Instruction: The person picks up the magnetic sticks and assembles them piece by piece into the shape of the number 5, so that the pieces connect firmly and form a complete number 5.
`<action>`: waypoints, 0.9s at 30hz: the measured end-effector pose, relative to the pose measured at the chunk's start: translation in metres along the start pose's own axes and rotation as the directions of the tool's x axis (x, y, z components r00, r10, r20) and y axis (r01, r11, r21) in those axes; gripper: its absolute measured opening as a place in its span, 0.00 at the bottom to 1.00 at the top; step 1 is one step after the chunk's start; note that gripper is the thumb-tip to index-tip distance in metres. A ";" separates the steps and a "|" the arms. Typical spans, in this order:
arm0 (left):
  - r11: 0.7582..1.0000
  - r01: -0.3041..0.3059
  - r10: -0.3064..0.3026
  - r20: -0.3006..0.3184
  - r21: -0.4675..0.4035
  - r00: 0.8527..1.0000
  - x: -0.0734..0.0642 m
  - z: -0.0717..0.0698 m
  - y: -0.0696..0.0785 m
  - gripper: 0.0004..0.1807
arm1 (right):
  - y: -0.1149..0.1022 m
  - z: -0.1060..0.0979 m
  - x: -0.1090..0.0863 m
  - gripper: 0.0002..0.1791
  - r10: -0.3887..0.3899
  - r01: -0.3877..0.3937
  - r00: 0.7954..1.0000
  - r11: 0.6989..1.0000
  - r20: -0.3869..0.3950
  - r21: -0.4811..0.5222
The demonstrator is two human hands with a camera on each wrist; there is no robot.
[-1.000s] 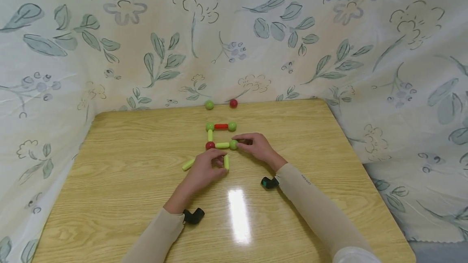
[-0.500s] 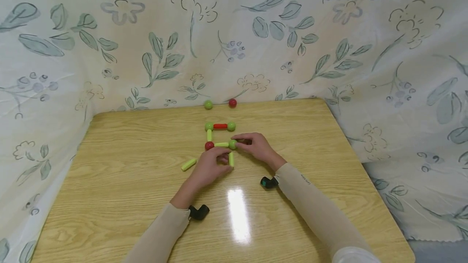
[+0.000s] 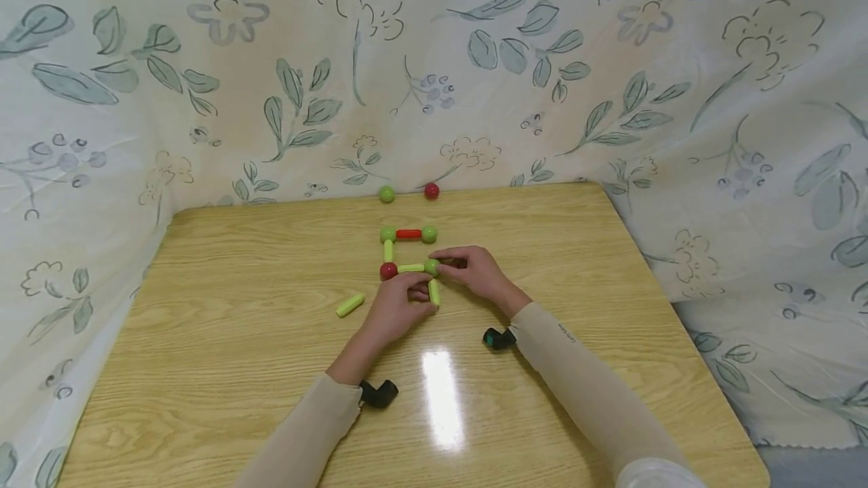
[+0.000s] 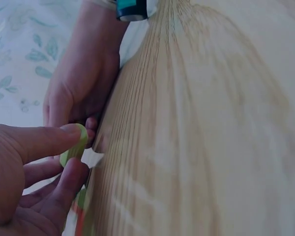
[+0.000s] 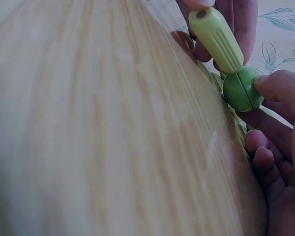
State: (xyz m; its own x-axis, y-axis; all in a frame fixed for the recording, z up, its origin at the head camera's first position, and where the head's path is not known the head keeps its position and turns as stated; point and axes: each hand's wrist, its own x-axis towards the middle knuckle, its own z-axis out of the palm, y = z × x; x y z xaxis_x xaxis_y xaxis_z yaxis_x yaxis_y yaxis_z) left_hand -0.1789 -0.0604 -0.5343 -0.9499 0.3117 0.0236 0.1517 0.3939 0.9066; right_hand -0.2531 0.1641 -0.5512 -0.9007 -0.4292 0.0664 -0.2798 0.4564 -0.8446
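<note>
My left hand pinches a yellow-green rod between thumb and fingers. The rod's far end meets a green ball in the right wrist view. My right hand holds that ball between thumb and fingers from the right. From the ball another yellow-green rod runs left to a red ball. A third yellow-green rod leads from there up to a green corner ball. A red rod joins this corner to another green ball.
A loose yellow-green rod lies left of my left hand. At the table's back edge sit a loose green ball and a red one. A floral cloth hangs behind the wooden table.
My left hand has moved right with its rod, bringing the rod's end to the green ball. My right hand has stayed in place on the ball.
</note>
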 end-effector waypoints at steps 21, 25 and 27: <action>0.999 0.034 -0.037 -0.071 -0.034 0.997 0.003 0.008 0.002 0.28 | -0.001 0.000 0.000 0.15 0.014 -0.014 1.000 1.000 0.000 -0.014; 0.998 0.047 -0.050 -0.073 -0.037 0.996 0.003 0.008 0.002 0.28 | -0.002 0.000 0.000 0.15 0.019 -0.019 1.000 1.000 0.001 -0.005; 0.998 0.050 -0.053 -0.074 -0.036 0.996 0.003 0.009 0.002 0.28 | -0.002 0.000 -0.001 0.15 0.021 -0.021 1.000 1.000 0.001 -0.004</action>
State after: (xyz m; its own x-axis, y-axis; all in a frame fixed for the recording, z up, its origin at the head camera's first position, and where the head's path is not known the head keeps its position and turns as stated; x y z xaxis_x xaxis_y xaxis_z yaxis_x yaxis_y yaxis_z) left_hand -0.1789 -0.0516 -0.5364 -0.9741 0.2260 0.0069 0.0941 0.3775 0.9212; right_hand -0.2521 0.1637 -0.5499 -0.9061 -0.4204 0.0477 -0.2619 0.4686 -0.8437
